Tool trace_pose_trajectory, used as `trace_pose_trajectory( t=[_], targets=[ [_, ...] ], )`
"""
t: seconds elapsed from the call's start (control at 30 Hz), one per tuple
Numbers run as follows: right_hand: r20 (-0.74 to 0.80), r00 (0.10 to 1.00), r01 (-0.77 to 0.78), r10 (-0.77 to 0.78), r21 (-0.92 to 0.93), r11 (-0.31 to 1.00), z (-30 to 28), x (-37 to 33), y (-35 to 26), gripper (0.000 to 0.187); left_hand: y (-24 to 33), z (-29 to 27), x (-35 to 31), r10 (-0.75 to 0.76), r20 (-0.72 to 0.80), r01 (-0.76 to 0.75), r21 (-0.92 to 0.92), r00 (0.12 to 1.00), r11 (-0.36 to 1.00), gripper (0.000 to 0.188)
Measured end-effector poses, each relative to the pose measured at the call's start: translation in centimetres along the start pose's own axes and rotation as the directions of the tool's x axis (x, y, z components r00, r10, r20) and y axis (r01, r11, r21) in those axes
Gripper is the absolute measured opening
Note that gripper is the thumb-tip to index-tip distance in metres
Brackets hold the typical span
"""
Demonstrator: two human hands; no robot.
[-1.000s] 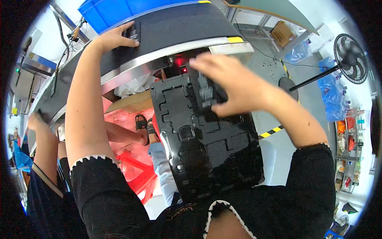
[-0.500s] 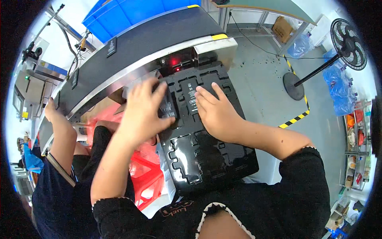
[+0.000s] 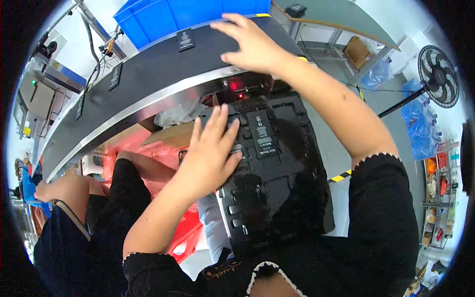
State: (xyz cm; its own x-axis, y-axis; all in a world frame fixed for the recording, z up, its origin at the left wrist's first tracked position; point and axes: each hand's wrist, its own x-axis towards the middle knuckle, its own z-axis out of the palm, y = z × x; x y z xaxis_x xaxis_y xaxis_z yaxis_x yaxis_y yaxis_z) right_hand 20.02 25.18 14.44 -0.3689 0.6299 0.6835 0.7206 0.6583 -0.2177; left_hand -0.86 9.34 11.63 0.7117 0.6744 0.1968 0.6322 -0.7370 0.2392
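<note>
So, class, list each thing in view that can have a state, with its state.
Black tray, partly filled
Black belt, carrying three flat packs
Left hand, fingers spread, over tray
Right hand, fingers apart, over belt, apparently empty
Red light, lit
Standing fan, upright, spinning unclear

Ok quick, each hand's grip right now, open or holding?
Left grip: open over the tray; what's underneath is mostly hidden.
Right grip: open over the belt, holding nothing visible.

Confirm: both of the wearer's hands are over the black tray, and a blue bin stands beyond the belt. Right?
Not quite: only the left hand is over the black tray. The head view shows the right hand over the belt. The blue bin does stand beyond it.
</note>
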Motion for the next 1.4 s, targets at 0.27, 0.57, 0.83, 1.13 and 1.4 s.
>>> trace_pose_trajectory(
  t=[0.27, 0.57, 0.83, 1.13, 1.4],
  targets=[
    [0.73, 0.635, -0.211, 0.251, -0.149, 0.966, 5.8, 14.6, 6.5, 0.109, -20.7, -8.1, 6.4, 0.047, -0.657, 0.126, 0.213, 0.752, 0.969, 0.078],
    [0.457, 0.885, -0.103, 0.091, 0.001, 0.995, -3.0, 10.1, 5.5, 0.054, -31.0, -10.5, 12.0, -0.398, 0.288, 0.444, -0.112, 0.871, 0.889, 0.091],
    [0.802, 0.544, -0.693, 0.246, 0.264, 0.671, -12.4, -4.8, -0.7, 0.041, -29.3, -8.0, 14.0, -0.366, 0.039, 0.363, 0.056, 0.93, 0.93, 0.095],
    [0.293, 0.955, -0.083, 0.055, 0.085, 0.993, -10.7, -17.7, -5.1, 0.045, -5.4, -5.5, 2.8, -0.204, -0.335, 0.18, -0.101, 0.92, 0.978, 0.091],
    [0.337, 0.932, -0.009, 0.136, -0.353, 0.936, -10.6, -21.8, -6.1, 0.042, 10.2, -2.5, -7.8, -0.117, 0.119, 0.119, -0.014, 0.986, 0.993, 0.095]
  ],
)
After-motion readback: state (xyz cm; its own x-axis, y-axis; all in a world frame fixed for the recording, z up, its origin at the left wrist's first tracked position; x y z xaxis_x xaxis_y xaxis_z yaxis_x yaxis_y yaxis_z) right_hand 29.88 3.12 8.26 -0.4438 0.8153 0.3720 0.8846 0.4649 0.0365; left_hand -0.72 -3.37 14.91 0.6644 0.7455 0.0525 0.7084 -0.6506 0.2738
